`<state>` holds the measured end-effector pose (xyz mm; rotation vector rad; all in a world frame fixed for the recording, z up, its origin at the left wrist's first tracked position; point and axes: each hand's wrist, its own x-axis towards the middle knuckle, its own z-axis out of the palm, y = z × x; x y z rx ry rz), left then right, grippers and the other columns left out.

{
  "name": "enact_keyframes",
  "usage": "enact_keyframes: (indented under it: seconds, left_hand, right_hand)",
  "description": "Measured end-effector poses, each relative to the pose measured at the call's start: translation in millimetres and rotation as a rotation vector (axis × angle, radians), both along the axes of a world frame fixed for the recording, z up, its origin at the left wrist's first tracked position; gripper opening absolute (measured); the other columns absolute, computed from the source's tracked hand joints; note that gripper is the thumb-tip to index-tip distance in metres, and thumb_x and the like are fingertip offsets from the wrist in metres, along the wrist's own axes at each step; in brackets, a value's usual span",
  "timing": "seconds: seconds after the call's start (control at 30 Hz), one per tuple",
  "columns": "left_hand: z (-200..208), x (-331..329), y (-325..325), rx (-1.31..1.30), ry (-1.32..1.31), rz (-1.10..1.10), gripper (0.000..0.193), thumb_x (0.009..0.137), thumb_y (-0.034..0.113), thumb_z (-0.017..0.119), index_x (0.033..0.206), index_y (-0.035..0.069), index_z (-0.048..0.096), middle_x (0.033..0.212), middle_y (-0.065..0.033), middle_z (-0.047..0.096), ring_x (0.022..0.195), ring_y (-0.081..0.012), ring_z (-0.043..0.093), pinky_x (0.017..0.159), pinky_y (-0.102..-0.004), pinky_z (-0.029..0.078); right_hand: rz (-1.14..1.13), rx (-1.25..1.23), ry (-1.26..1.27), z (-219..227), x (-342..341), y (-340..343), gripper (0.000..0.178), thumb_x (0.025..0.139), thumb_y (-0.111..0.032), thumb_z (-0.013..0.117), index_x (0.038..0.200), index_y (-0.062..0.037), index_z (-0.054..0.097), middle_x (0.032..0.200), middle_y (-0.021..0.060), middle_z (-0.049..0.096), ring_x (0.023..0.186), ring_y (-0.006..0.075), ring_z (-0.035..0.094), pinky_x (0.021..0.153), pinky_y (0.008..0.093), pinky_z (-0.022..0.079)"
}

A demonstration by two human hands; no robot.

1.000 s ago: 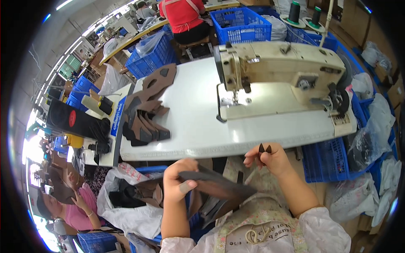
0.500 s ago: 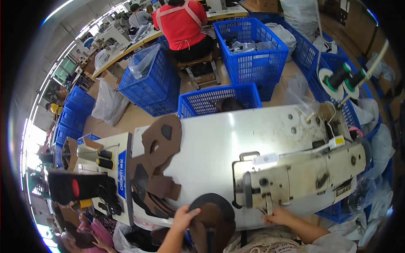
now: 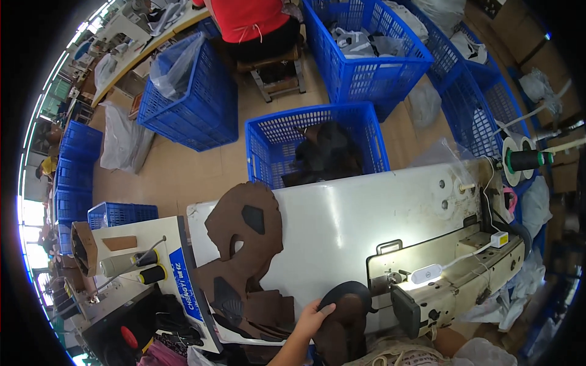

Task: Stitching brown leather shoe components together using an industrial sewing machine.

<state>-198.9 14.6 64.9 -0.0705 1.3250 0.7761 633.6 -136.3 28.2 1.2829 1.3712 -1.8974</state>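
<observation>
My left hand (image 3: 313, 318) pinches the left edge of a curved brown and black shoe-upper piece (image 3: 343, 329) at the front edge of the white table, beside the needle end of an industrial sewing machine (image 3: 476, 274). My right forearm (image 3: 448, 341) reaches behind the machine head, which hides the right hand and its fingers. To the left of my left hand lies a loose pile of flat brown cut pieces (image 3: 268, 235), some with dark grey patches. A small white lamp (image 3: 426, 274) lights the machine bed.
Beyond the table stands a blue crate (image 3: 256, 146) with dark pieces inside. More blue crates (image 3: 195, 116) stand farther back, near a seated person in red (image 3: 250, 21). Another machine table (image 3: 183, 268) with thread cones adjoins on the left. Thread spools (image 3: 526, 160) stand at the right.
The view has tipped downward and shifted. My left hand and the shoe-upper piece are closer to the machine's needle end. My right hand, earlier visible at the machine's lever, is now hidden behind the head.
</observation>
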Motion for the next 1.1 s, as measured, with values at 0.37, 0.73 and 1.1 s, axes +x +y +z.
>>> enact_keyframes:
  seconds: [0.37, 0.73, 1.1]
  left_hand:
    - [60, -5, -25, -0.080, -0.241, 0.118, 0.034, 0.097, 0.015, 0.068, 0.125, -0.002, 0.061, 0.112, -0.0101, 0.070, 0.098, -0.0196, 0.068, 0.085, -0.0342, 0.057]
    - [295, -121, -102, 0.349, 0.990, 0.172, 0.060, 0.089, 0.031, 0.076, 0.132, -0.003, 0.053, 0.115, -0.0129, 0.066, 0.101, -0.0234, 0.067, 0.089, -0.0365, 0.055]
    - [183, -362, 27, 0.709, 0.549, 0.827, 0.049, 0.099, 0.035, 0.064, 0.134, 0.001, 0.058, 0.131, -0.0147, 0.065, 0.117, -0.0292, 0.063, 0.102, -0.0457, 0.050]
  right_hand:
    - [0.159, 0.360, 0.109, 18, -444, 197, 0.048, 0.096, -0.049, 0.063, 0.112, -0.0031, 0.066, 0.101, 0.0143, 0.070, 0.081, 0.0268, 0.070, 0.074, 0.0371, 0.056]
    - [-0.229, -0.136, 0.208, 50, -592, 164, 0.034, 0.102, -0.029, 0.059, 0.125, -0.0057, 0.066, 0.077, 0.0026, 0.066, 0.067, 0.0135, 0.062, 0.064, 0.0293, 0.050]
    - [-1.075, 0.703, 0.538, 61, -846, 358, 0.017, 0.100, -0.007, 0.051, 0.101, -0.0007, 0.066, 0.086, 0.0048, 0.066, 0.071, 0.0103, 0.057, 0.069, 0.0248, 0.048]
